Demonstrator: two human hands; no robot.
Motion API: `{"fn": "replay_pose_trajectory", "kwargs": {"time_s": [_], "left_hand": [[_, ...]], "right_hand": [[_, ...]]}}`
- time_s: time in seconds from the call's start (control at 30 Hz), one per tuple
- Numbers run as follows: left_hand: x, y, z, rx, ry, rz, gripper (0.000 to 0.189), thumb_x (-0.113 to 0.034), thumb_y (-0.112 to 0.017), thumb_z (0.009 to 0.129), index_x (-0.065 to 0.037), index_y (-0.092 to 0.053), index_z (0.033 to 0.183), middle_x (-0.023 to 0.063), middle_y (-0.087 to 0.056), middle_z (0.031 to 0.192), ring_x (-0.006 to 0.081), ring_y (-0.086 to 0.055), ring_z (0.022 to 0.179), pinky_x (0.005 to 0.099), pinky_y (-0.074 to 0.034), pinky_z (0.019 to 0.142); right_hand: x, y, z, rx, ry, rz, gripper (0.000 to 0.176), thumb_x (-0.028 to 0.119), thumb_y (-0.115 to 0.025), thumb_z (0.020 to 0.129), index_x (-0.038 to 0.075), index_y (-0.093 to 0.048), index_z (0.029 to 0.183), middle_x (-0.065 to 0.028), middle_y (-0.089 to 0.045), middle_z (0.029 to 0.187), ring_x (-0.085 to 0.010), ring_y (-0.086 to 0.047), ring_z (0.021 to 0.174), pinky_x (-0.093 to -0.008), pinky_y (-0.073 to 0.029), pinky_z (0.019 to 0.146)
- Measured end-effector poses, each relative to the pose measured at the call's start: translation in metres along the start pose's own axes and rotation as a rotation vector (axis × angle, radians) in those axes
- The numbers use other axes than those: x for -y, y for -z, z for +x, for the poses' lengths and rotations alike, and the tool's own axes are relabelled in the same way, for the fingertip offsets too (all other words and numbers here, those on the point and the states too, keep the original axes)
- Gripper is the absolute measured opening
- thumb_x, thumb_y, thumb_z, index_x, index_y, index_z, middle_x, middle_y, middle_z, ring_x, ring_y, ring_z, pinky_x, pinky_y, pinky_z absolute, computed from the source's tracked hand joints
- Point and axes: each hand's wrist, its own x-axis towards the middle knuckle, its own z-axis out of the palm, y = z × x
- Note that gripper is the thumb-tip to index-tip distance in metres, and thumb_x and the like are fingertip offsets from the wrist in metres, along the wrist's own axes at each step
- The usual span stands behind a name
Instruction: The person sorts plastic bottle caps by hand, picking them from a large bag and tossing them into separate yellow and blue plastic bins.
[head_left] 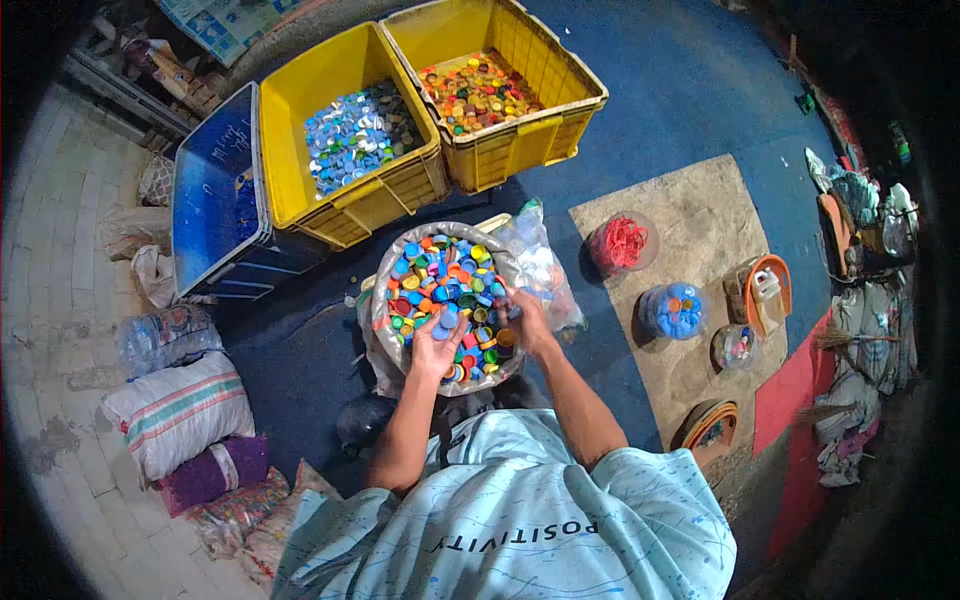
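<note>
An open sack [381, 318] with a rolled rim stands in front of me, full of bottle caps [450, 285] in many colours. Over its near left part, my left hand [438, 340] is turned palm up with light blue caps [447, 320] held in it. At the sack's right side, my right hand [525, 318] hangs over the caps with its fingers partly bent and blurred. Whether anything is between those fingers cannot be made out. A clear plastic bag [545, 265] lies against the sack's right edge.
Two yellow bins [345, 215] [510, 150] with caps and a blue bin [215, 220] stand beyond the sack. Containers, one with red strips [622, 242] and one with blue caps [675, 310], sit on cardboard [640, 370] at right. Stuffed sacks [185, 410] lie at left.
</note>
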Motion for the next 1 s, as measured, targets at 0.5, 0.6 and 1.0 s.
{"fn": "replay_pose_trajectory", "kwargs": {"time_s": [0.5, 0.6, 1.0], "left_hand": [[-0.119, -0.139, 0.002, 0.373, -0.244, -0.218, 0.057, -0.044, -0.054, 0.086, 0.002, -0.049, 0.119, 0.0180, -0.056, 0.111, 0.0350, -0.053, 0.105, 0.0480, -0.041, 0.096], [-0.176, -0.193, -0.010, 0.337, -0.326, -0.152, 0.084, -0.047, -0.057, 0.084, 0.011, -0.023, 0.134, 0.0317, -0.026, 0.139, 0.0401, -0.026, 0.131, 0.0482, -0.021, 0.110], [-0.091, -0.001, 0.016, -0.179, -0.226, 0.204, 0.040, -0.040, -0.059, 0.087, -0.002, -0.055, 0.101, 0.0093, -0.057, 0.098, 0.0218, -0.055, 0.090, 0.0361, -0.048, 0.085]], "right_hand": [[0.084, -0.166, 0.042, 0.338, 0.000, 0.527, 0.011, 0.004, -0.049, 0.064, 0.001, -0.050, 0.075, -0.0120, -0.053, 0.079, -0.0287, -0.054, 0.078, -0.0469, -0.048, 0.080], [0.141, -0.234, 0.053, 0.211, 0.085, 0.503, 0.007, 0.009, -0.044, 0.068, 0.007, -0.040, 0.062, -0.0146, -0.049, 0.078, -0.0321, -0.050, 0.086, -0.0534, -0.041, 0.091], [0.036, -0.052, 0.015, -0.085, -0.020, 0.306, 0.023, 0.011, -0.042, 0.085, 0.000, -0.052, 0.103, -0.0113, -0.057, 0.087, -0.0246, -0.054, 0.095, -0.0394, -0.045, 0.085]]}}
